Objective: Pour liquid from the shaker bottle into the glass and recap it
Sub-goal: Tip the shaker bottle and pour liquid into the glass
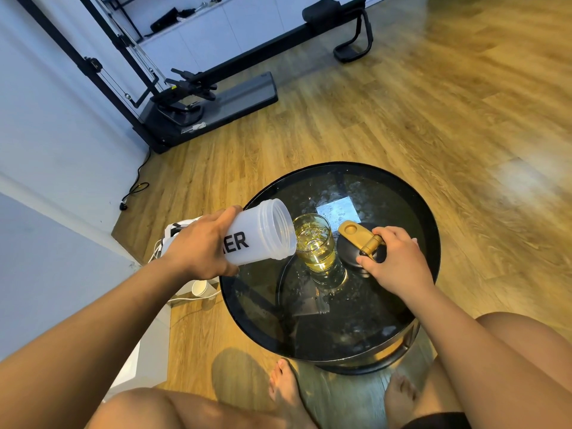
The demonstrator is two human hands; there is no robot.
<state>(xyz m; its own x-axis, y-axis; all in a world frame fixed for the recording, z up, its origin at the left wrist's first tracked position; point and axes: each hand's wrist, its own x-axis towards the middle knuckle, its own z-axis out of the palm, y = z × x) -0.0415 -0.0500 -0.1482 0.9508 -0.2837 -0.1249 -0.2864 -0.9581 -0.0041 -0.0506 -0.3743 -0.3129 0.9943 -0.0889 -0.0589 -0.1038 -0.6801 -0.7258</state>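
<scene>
My left hand (201, 247) grips a translucent white shaker bottle (263, 233) with black letters, tipped almost on its side with its open mouth at the rim of the glass (315, 243). The glass stands on a round black glass table (424, 209) and holds yellow liquid with bubbles. To the right of the glass, my right hand (393, 258) holds the black shaker lid (349, 255) down on the table. The lid's gold flip cap (356, 235) is swung open.
A black exercise machine (192, 97) stands on the wooden floor at the back left, with a cable trailing to the wall. White objects and a cord (198, 289) lie left of the table. My bare knees and feet are below the table's near edge.
</scene>
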